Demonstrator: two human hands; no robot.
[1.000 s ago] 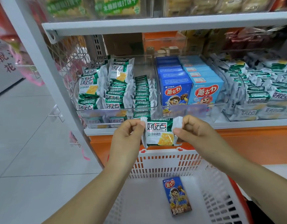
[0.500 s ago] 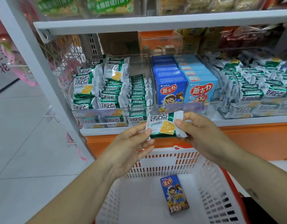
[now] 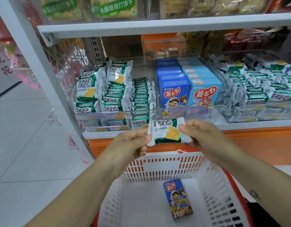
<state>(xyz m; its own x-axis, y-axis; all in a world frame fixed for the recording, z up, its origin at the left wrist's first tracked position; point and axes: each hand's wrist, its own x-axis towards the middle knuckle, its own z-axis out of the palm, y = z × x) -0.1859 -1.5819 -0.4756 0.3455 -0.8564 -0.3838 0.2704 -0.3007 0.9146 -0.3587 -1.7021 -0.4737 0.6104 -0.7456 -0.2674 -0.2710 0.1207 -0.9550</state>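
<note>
Filling the background, the shelf (image 3: 157, 28) carries full clear bins (image 3: 115, 113). One white basket (image 3: 166, 157) sits below it. The left hand (image 3: 128, 145) and right hand (image 3: 202, 136) each pinch one end of a single white-and-green biscuit packet (image 3: 166, 132), held above the basket's far rim; one blue box (image 3: 177, 199) lies inside.

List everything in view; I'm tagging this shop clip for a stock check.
cracker packet: one, white and green, held above the basket
basket: one, white with red rim, below the hands
dark blue box: one, lying in the basket
shelf packets: many, white and green, clear bins left and right
shelf boxes: two rows, dark blue and light blue, middle bin
left hand: pinches the packet's left edge
right hand: pinches the packet's right edge
</note>
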